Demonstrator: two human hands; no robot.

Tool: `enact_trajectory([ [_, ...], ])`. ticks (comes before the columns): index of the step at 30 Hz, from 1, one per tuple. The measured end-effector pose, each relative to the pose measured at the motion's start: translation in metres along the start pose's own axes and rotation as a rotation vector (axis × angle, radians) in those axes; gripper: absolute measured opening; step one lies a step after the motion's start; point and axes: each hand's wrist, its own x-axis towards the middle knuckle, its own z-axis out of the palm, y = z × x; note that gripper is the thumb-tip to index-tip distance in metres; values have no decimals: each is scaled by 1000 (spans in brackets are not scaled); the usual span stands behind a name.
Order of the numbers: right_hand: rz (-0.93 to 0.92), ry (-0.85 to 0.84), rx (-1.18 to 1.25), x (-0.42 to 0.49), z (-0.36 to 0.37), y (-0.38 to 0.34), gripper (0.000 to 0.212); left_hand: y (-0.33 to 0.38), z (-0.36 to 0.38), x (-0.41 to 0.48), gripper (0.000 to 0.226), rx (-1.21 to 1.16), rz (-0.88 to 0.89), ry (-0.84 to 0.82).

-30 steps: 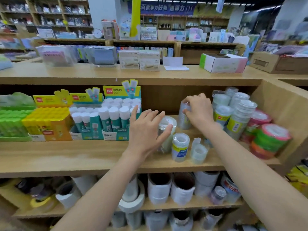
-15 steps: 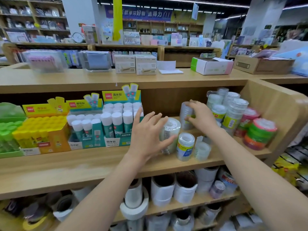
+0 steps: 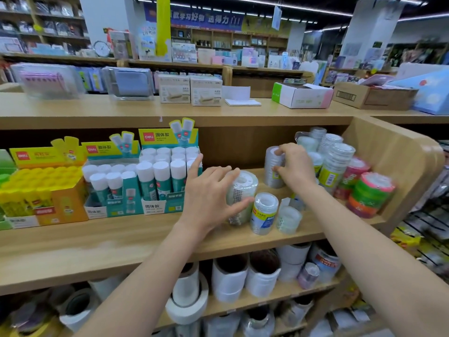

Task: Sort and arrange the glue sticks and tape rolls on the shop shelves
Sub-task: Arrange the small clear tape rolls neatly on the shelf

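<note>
I count three glue stick boxes with signs: one yellow box and two blue-green boxes. One green box peeks in at the left edge.

Out front I count four clear tape piles: a big tape pile, a tall tape pile, a blue-label tape pile and a small tape pile. Two bright tape piles stand on the right. More clear piles crowd behind, and I cannot count them.

Up top I see two small white boxes, one brown box and one clock.
</note>
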Motion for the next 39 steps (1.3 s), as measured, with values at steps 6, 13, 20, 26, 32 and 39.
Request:
enact_trajectory([
  [6, -77, 26, -332, 2, -9, 2, 38, -2, 3, 2, 61, -3, 8, 16],
  [13, -3, -66, -421, -3, -5, 8, 50, -5, 7, 3, 59, -29, 42, 38],
  [20, 46, -6, -374, 0, -6, 8, 51, -7, 9, 4, 58, -56, 45, 60],
  [26, 68, 16, -323, -1, -5, 8, 48, -7, 10, 4, 58, -51, 51, 60],
  [32, 32, 50, -124, -2, -11, 12, 43, -7, 9, 4, 57, -44, 44, 37],
  [39, -215, 119, 196, -25, -27, 8, 28, -3, 0, 3, 52, -8, 56, 46],
])
